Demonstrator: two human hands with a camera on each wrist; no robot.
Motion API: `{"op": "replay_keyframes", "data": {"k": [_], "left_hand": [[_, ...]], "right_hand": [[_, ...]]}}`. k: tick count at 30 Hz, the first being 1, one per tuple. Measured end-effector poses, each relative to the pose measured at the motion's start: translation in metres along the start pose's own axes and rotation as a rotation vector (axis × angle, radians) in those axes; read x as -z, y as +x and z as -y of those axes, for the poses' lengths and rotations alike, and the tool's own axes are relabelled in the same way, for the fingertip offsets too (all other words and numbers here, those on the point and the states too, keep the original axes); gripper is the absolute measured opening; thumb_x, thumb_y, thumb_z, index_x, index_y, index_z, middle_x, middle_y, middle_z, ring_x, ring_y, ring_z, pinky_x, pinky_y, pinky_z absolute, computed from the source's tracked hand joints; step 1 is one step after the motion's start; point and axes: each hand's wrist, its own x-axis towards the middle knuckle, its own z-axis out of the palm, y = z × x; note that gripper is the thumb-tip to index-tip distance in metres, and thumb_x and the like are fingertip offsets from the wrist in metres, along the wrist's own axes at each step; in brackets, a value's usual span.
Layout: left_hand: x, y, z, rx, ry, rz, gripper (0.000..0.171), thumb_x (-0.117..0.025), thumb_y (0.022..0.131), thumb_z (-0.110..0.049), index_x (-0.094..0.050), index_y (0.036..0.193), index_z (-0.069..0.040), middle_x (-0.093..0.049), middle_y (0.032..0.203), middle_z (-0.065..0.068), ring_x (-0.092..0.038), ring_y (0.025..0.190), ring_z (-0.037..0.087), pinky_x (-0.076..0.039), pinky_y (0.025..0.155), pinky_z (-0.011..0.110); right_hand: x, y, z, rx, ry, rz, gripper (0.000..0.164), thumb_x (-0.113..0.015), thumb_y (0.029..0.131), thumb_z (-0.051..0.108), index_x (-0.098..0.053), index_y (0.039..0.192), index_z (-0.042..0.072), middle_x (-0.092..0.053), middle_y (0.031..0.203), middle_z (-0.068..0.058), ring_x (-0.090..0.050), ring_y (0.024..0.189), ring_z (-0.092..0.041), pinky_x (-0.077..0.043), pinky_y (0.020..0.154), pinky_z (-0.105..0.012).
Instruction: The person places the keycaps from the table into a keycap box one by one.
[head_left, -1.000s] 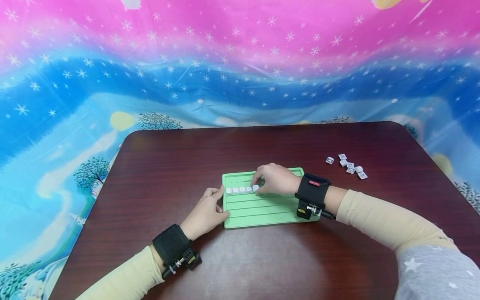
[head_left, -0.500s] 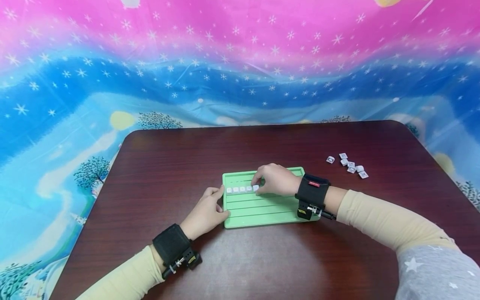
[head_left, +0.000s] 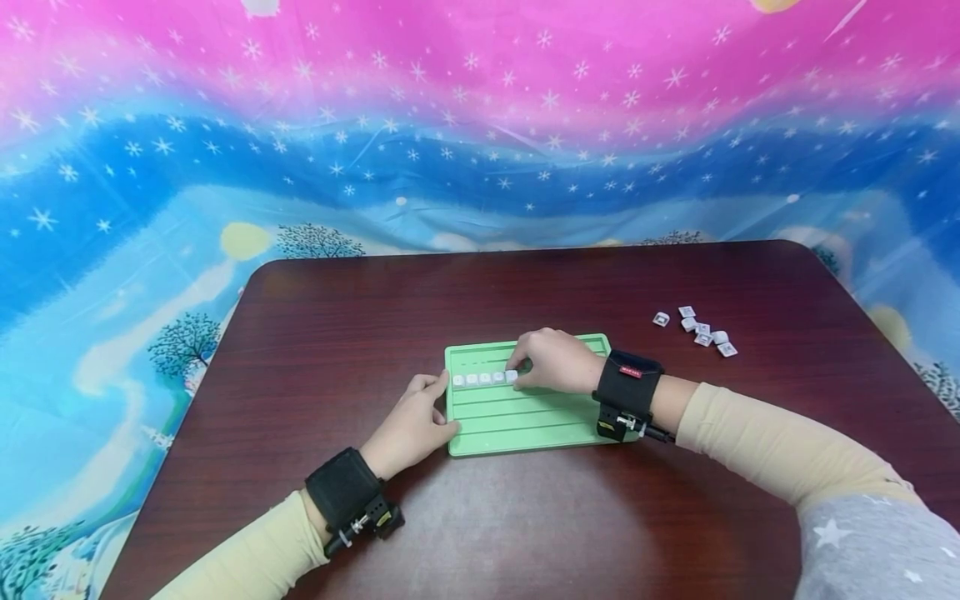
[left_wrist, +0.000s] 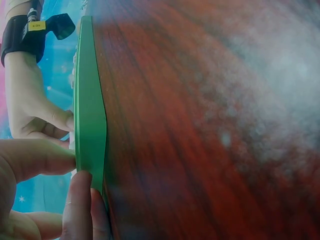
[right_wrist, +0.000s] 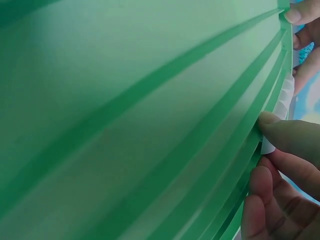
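Observation:
A green ridged tray lies on the table, with a row of several white keycaps along one of its upper grooves. My left hand grips the tray's left end, thumb near the front corner and fingers at the side. In the left wrist view its fingertips lie against the green side wall. My right hand pinches the keycap at the row's right end. The right wrist view shows this white cap between thumb and index finger, partly hidden by them.
Several loose keycaps lie scattered at the back right of the dark wooden table, some showing their hollow undersides. A patterned cloth hangs behind the table. My right wrist strap overlaps the tray's right end.
My right hand has shifted very slightly to the right at the end of the row. The left hand, the tray and the loose keycaps have stayed in place.

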Motion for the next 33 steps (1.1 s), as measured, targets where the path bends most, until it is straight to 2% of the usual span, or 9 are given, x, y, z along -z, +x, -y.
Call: {"op": "replay_keyframes", "data": {"k": [5,13,20,29,33], "left_hand": [[0.001,-0.001,-0.001,-0.006,0.01,0.003,0.079,-0.073,0.091,-0.004,-0.031,0.156,0.009,-0.041,0.146,0.022,-0.056,0.078,0.01,-0.048,0.071,0.028],[0.0,-0.002,-0.002,-0.012,0.001,-0.008,0.079,-0.073,0.09,-0.003,-0.032,0.155,0.01,-0.041,0.146,0.023,-0.055,0.079,0.01,-0.048,0.069,0.026],[-0.001,-0.002,-0.002,-0.018,-0.003,-0.007,0.079,-0.072,0.089,-0.001,-0.031,0.155,0.01,-0.04,0.146,0.023,-0.056,0.079,0.009,-0.049,0.069,0.026],[-0.001,-0.001,-0.001,-0.023,0.015,-0.008,0.079,-0.074,0.089,-0.002,-0.032,0.155,0.011,-0.04,0.147,0.024,-0.057,0.078,0.009,-0.05,0.072,0.028],[0.0,0.0,-0.001,-0.018,0.012,-0.011,0.08,-0.075,0.089,-0.003,-0.031,0.155,0.011,-0.04,0.147,0.024,-0.056,0.078,0.009,-0.049,0.071,0.027]], "right_hand": [[-0.001,0.0,0.003,-0.004,-0.044,0.001,0.023,-0.08,0.09,0.016,-0.08,0.111,0.009,-0.07,0.108,-0.003,-0.064,0.096,-0.017,-0.05,0.087,-0.029],[0.001,-0.001,0.006,-0.028,-0.047,0.017,0.025,-0.08,0.09,0.017,-0.079,0.114,0.009,-0.07,0.113,-0.005,-0.065,0.102,-0.02,-0.051,0.09,-0.031],[0.001,-0.004,0.003,0.003,-0.044,0.012,0.025,-0.079,0.091,0.017,-0.079,0.115,0.008,-0.07,0.116,-0.006,-0.065,0.106,-0.022,-0.05,0.093,-0.033],[0.009,-0.013,-0.001,-0.019,-0.013,0.015,0.028,-0.08,0.089,0.014,-0.078,0.117,0.007,-0.071,0.118,-0.008,-0.066,0.103,-0.023,-0.053,0.087,-0.035],[0.013,-0.019,-0.006,-0.023,0.005,-0.011,0.03,-0.079,0.09,0.013,-0.078,0.119,0.008,-0.07,0.116,-0.006,-0.065,0.095,-0.019,-0.051,0.08,-0.032]]}}
